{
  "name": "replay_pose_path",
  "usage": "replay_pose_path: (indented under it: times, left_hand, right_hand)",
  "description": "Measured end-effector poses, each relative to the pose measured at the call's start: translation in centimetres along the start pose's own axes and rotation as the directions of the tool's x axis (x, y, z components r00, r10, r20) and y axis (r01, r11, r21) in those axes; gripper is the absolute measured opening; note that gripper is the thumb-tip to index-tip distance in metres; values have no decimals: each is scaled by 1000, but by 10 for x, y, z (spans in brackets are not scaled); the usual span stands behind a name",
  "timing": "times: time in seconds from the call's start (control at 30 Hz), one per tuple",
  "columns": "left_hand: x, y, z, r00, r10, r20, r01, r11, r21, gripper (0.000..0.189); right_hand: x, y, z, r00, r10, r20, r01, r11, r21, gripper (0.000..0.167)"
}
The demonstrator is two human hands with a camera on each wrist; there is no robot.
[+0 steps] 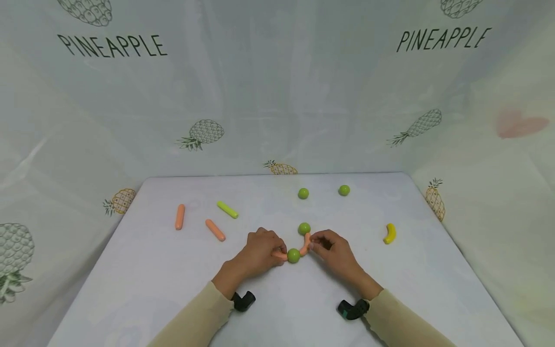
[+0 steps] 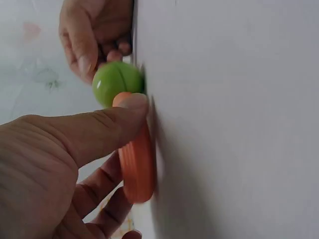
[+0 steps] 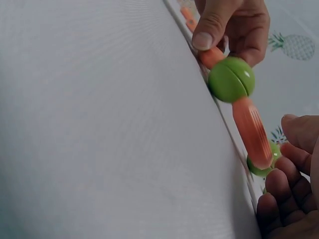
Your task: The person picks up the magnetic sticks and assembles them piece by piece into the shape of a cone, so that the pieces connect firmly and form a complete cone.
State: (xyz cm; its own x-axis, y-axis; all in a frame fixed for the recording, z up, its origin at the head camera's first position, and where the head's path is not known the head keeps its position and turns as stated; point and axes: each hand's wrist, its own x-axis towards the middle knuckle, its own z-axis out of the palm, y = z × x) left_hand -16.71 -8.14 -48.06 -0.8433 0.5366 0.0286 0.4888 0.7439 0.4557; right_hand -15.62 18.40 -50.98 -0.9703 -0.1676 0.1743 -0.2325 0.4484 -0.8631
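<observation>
My left hand [image 1: 262, 250] pinches a ridged orange stick [image 2: 135, 164] between thumb and fingers, low over the white table. The stick's tip meets a glossy green ball [image 1: 293, 256] with a seam round it. From the ball's other side runs a second, bent orange stick [image 3: 251, 132], its far end at another green ball [image 1: 304, 228]. Beside this second stick is my right hand [image 1: 336, 253], fingers loosely bent, thumb apart from the fingers in the right wrist view. Both sticks and both balls form one bent line.
Farther back on the table [image 1: 260, 193] lie two loose green balls, one [image 1: 303, 193] left of the other [image 1: 344, 190]. Two orange sticks [image 1: 179, 217] and a lime stick [image 1: 227, 209] lie at left, a yellow curved piece [image 1: 390, 233] at right. A pineapple-print curtain [image 1: 277, 86] hangs behind.
</observation>
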Motion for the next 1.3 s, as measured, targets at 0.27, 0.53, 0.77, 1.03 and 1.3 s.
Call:
replay_pose_path:
  times: [0.27,0.53,0.77,1.03,1.3]
  left_hand:
    - [-2,-5,-14,998,-33,47,35,998,-45,23]
    - [5,20,-2,1000,22,22,-22,999,-36,35]
    - [15,29,20,999,41,-34,-37,993,109,36]
    - [9,20,12,998,48,-30,-44,991,127,9]
    - [6,18,9,999,31,-41,-26,994,107,16]
  right_hand:
    - [3,2,1,999,38,-16,-38,999,7,20]
    - [2,2,-1,997,41,-59,-42,999,-13,19]
    - [1,1,-4,995,52,-84,-54,999,-11,18]
    - [-1,6,-7,994,37,-106,-38,999,-15,17]
    - [-3,7,-15,990,77,-117,-81,996,-27,19]
